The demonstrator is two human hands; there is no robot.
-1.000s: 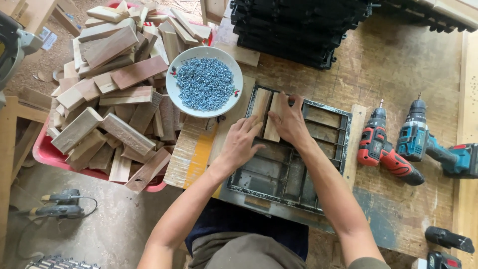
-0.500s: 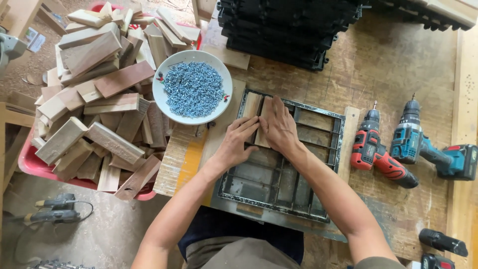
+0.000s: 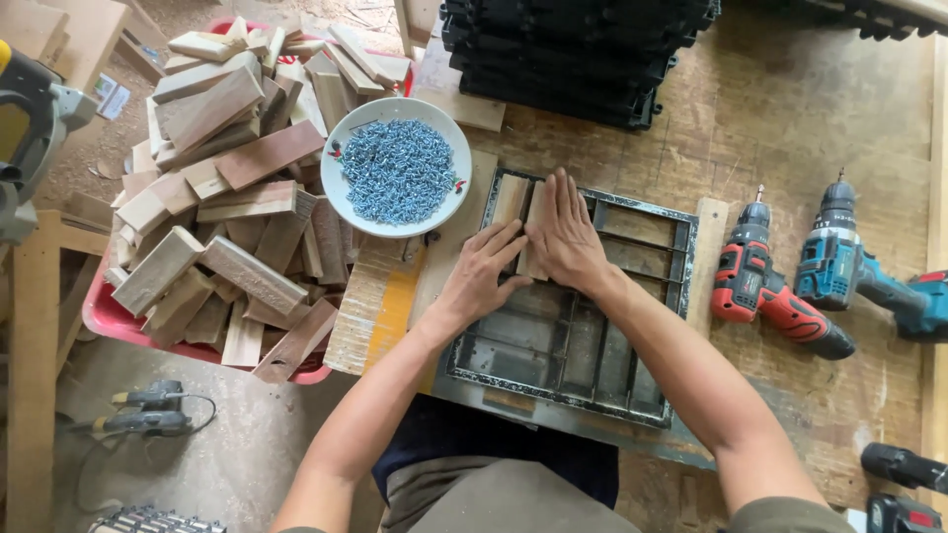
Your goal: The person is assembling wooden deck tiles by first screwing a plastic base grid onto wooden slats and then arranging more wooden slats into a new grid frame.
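Both hands flat, hiding wood slats

bowl of screws left of frame | drills right

Two short wooden slats in a dark metal jig frame

The wooden slats are pale brown, flat, short boards lying side by side, lengthwise away from the person, in the far-left corner of the metal jig frame (their near ends are hidden under the hands). The frame is a dark, worn rectangular grid of bars lying flat on the workbench, slightly skewed, its other compartments showing only grey base. The left hand and right hand lie flat, fingers outstretched, pressing on the slats.
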